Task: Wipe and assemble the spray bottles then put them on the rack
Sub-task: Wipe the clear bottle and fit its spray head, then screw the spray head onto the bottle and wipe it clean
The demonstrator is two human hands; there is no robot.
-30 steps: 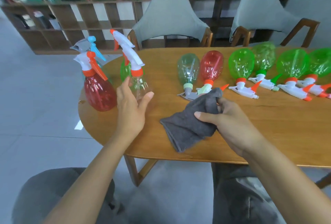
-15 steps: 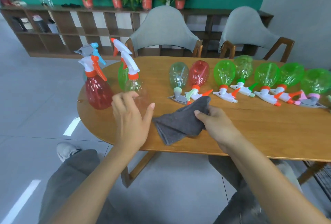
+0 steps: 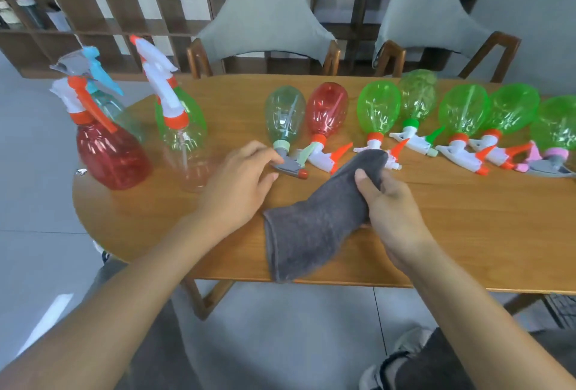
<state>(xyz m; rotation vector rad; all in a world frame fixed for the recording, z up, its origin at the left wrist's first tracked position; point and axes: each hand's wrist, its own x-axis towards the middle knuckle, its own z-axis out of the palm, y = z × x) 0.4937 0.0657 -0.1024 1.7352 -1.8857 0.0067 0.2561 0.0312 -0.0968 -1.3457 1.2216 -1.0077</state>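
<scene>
Gripping a dark grey cloth (image 3: 314,221) with right hand (image 3: 389,212); left hand (image 3: 240,184), fingers relaxed, touching grey trigger head (image 3: 288,167) of pale green clear bottle (image 3: 284,114) lying on wooden surface (image 3: 436,218), beside red clear bottle (image 3: 327,109).

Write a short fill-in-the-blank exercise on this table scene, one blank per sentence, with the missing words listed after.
1. The right hand grips a grey ____.
2. The left hand reaches to the sprayer of the pale green lying bottle, whose neighbour on its right is the ____ lying bottle.
3. The red standing bottle has an ____ trigger.
4. Behind the wooden table stand ____ grey chairs.

Missing words: cloth; red; orange; two
</scene>
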